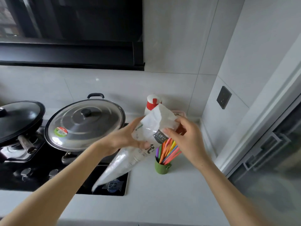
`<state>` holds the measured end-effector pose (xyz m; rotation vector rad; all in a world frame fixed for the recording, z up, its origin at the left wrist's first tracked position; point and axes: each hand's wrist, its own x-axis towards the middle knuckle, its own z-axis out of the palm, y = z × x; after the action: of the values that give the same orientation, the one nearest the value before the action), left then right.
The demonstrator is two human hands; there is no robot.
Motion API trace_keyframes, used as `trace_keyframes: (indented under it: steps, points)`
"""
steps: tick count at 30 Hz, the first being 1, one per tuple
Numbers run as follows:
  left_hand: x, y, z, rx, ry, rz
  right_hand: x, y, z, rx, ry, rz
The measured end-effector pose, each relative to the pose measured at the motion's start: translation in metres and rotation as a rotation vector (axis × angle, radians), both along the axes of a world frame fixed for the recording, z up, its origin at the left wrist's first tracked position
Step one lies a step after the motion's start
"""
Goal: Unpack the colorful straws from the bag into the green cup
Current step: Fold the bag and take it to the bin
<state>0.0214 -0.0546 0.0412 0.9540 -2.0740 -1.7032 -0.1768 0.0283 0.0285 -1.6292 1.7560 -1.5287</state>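
Both hands, left (121, 139) and right (187, 141), pinching the bag (151, 128) above straws (167, 150) in green cup (161, 167); lidded wok (84, 123) at 9 o'clock, red-capped bottle (153, 101) at 12. Label blurry, "王牌亿" maybe.

1. Clear crinkled plastic bag (143, 139): white, with a dark grey label.
2. Thin plastic straws (168, 150): orange, pink, yellow, purple, blue.
3. Small round cup (161, 167): olive green.
4. White bottle (152, 103) at 12 o'clock: red band.

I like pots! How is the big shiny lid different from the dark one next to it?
The shiny lid is silver, shows whole and has a round sticker; the dark lid is black, and the picture's left edge cuts it off. Both are round, have a dark knob on top and sit on the stove.
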Motion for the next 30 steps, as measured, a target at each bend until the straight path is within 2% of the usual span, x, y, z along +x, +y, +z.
trace_keyframes:
  steps: [3,7,10,14,18,21,23,25,27,30]
  points:
    - [-0.005,0.040,-0.020,-0.175,-0.184,0.088,0.005,0.016,-0.014,0.031,-0.089,-0.016]
    - [-0.007,0.083,-0.054,-0.358,-0.339,0.129,0.018,0.049,-0.042,0.097,-0.154,-0.038]
    - [-0.003,0.109,-0.078,-0.345,-0.375,0.122,0.023,0.087,-0.064,0.174,-0.172,-0.036]
    - [0.007,0.144,-0.122,-0.109,-0.289,0.105,0.026,0.145,-0.100,0.385,-0.170,-0.100]
    - [0.018,0.189,-0.178,0.101,-0.248,0.071,0.049,0.206,-0.149,0.671,-0.388,-0.070]
    - [0.026,0.221,-0.223,0.234,-0.205,0.082,0.067,0.247,-0.190,0.702,-0.551,-0.198]
    - [0.027,0.243,-0.251,0.362,-0.158,0.136,0.075,0.277,-0.220,0.790,-0.518,-0.297]
    - [0.026,0.259,-0.276,0.473,-0.137,0.226,0.084,0.302,-0.240,0.914,-0.545,-0.260]
    - [0.026,0.272,-0.298,0.562,-0.120,0.252,0.090,0.319,-0.259,1.026,-0.638,-0.125]
    - [0.033,0.288,-0.329,0.727,-0.094,0.146,0.088,0.333,-0.296,0.987,-0.731,-0.160]
